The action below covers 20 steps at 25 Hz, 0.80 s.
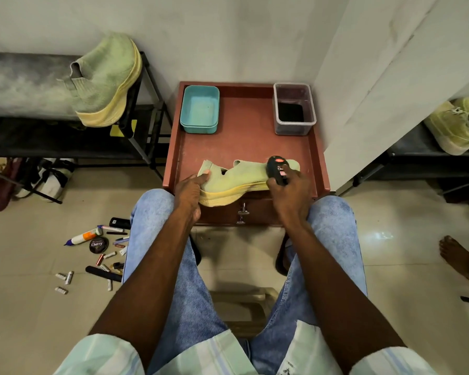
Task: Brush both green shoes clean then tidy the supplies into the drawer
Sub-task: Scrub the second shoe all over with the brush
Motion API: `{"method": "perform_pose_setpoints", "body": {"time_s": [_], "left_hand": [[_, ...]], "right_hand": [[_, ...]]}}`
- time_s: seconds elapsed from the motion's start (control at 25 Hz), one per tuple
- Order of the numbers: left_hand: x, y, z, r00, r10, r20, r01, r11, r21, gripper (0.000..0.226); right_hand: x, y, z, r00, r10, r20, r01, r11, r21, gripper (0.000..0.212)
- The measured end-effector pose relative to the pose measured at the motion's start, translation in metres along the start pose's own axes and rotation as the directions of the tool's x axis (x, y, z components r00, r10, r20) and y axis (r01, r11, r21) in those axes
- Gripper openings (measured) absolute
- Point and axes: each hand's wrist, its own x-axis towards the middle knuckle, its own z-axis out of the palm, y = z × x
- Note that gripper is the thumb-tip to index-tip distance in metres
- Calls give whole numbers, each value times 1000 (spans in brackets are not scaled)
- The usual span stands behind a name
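Observation:
A green knit shoe (236,177) with a yellow sole lies on its side at the front edge of the small red-brown table (244,142). My left hand (191,193) grips its heel end, thumb on the collar. My right hand (290,193) grips a black shoe brush (278,169) with a red label, pressed against the toe end. The second green shoe (107,79) leans on the top of the black shoe rack (136,104) at the left. The table's drawer (255,212), with a metal handle, is closed below the shoe.
A teal tray (199,109) and a clear plastic box (294,108) sit at the table's back. Polish tin (99,244), glue bottle, pens and batteries litter the floor at left. Another rack with pale shoes (455,125) stands at right. A person's bare foot (456,255) is nearby.

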Motion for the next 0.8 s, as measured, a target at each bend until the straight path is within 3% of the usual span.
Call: {"method": "perform_pose_setpoints", "body": {"time_s": [0.12, 0.16, 0.2, 0.24, 0.32, 0.36, 0.48, 0.52, 0.56, 0.64, 0.72, 0.8], "left_hand": [[5, 2, -1, 999, 29, -36, -29, 1000, 11, 10], [7, 3, -2, 998, 38, -41, -37, 999, 20, 13], [8, 3, -3, 998, 45, -41, -44, 999, 29, 17], [9, 3, -4, 998, 55, -39, -53, 998, 34, 21], [9, 5, -4, 996, 74, -47, -72, 996, 51, 28], [10, 5, -4, 995, 80, -51, -77, 995, 55, 31], [12, 5, -4, 995, 80, -63, -77, 996, 56, 33], [14, 4, -5, 994, 74, -77, -70, 996, 53, 33], [15, 3, -7, 994, 65, -91, -61, 997, 54, 32], [18, 3, -10, 993, 63, -99, -56, 996, 63, 32], [24, 3, -13, 994, 69, -88, -62, 994, 85, 37], [29, 3, -14, 993, 69, -95, -59, 992, 110, 41]], "right_hand": [[-32, -14, 20, 931, -319, 177, 309, 947, 85, 49], [-32, -12, 19, 915, -358, 187, 353, 934, 56, 52], [-22, -6, 15, 939, -307, 157, 311, 950, -2, 53], [-8, 2, 9, 982, -171, 86, 176, 982, -65, 53], [5, 12, -1, 996, 87, -33, -90, 990, -110, 51], [2, 10, 0, 997, 76, -21, -77, 993, -87, 51], [-36, -15, 21, 953, -247, 177, 246, 969, 30, 55], [-41, -12, 24, 932, -293, 214, 295, 955, 22, 56], [-34, -7, 21, 939, -278, 204, 287, 958, -14, 57], [-6, 14, 8, 996, -59, 63, 65, 994, -88, 54], [8, 26, -3, 988, 121, -93, -130, 987, -92, 52], [-3, 12, 2, 1000, 12, -25, -12, 1000, 5, 51]]}}
